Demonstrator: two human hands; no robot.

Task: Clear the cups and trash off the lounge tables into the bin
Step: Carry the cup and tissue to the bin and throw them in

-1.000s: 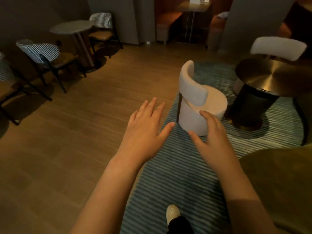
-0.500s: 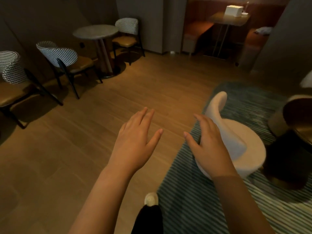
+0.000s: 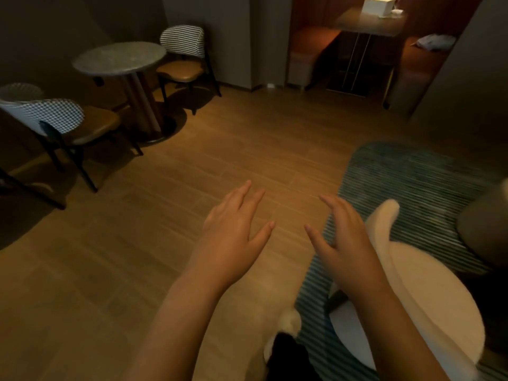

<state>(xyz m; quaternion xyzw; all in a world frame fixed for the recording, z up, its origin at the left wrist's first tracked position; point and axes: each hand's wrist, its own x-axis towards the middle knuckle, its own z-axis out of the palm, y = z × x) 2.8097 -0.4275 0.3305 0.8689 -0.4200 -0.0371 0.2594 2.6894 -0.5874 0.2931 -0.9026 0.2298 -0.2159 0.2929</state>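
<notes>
My left hand (image 3: 233,237) and my right hand (image 3: 343,240) are stretched out in front of me, palms down, fingers apart, holding nothing. They hover over the wooden floor, the right one just left of a white round chair (image 3: 428,295). Far ahead, a table (image 3: 368,23) in a booth carries a white box (image 3: 378,6) and a small pale item beside it. A round grey table (image 3: 118,57) stands at the left with a bare top. No bin is in view.
Striped-back chairs (image 3: 182,50) and checked-back chairs (image 3: 55,119) stand around the round grey table. A blue striped rug (image 3: 412,177) lies at the right under the white chair. A dark rounded seat edge (image 3: 483,229) shows at the far right. My shoe (image 3: 286,328) is below.
The view has swung left and moved forward: the white chair slid to the lower right, the dark metal table left the frame, and the booth table came nearer. Both hands stayed open.
</notes>
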